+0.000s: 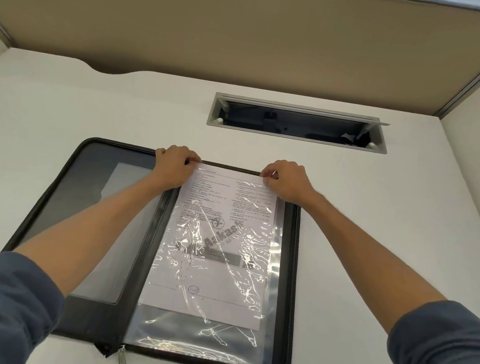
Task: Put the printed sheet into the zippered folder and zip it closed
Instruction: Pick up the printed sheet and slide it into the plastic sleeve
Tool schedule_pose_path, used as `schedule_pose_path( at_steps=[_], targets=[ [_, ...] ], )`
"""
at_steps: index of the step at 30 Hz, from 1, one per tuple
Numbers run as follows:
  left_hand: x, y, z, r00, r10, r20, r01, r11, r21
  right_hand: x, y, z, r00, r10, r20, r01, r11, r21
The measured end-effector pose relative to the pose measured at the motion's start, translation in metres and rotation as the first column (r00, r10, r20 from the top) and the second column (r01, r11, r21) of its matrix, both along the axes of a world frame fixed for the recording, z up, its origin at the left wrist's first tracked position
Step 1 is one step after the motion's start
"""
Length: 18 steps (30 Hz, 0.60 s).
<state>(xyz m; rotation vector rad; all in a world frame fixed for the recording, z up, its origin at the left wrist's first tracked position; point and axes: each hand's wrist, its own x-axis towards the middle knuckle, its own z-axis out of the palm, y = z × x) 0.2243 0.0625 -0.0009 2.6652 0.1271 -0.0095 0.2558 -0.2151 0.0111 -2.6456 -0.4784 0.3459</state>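
At folder (291, 245) top edge, left hand (176, 165), right hand (287, 182) each pinch-grip sheet (218, 209) corner

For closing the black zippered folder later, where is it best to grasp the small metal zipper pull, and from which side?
Pinch the flat tab of the metal zipper pull from the near edge. It hangs free off the open black folder, at its bottom spine corner, pointing toward the person, with bare white desk around it.
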Motion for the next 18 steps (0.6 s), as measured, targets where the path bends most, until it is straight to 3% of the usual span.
schedule_pose_path(
  at_steps=[6,13,18],
  targets=[
    [-0.009,-0.001,0.0,0.998,-0.048,0.039,0.047,0.999,0.012,-0.005,-0.001,0.003,0.999,0.032,0.025,-0.032,0.999,0.007],
    [-0.026,0.004,-0.005,0.981,-0.195,-0.004,0.195,0.981,-0.016,-0.012,-0.002,-0.001,0.997,0.053,-0.054,-0.052,0.998,0.027],
    [-0.033,0.005,-0.006,0.978,-0.207,-0.012,0.206,0.975,-0.08,-0.013,0.003,0.0,0.99,0.065,-0.122,-0.065,0.998,0.001]
  ],
)
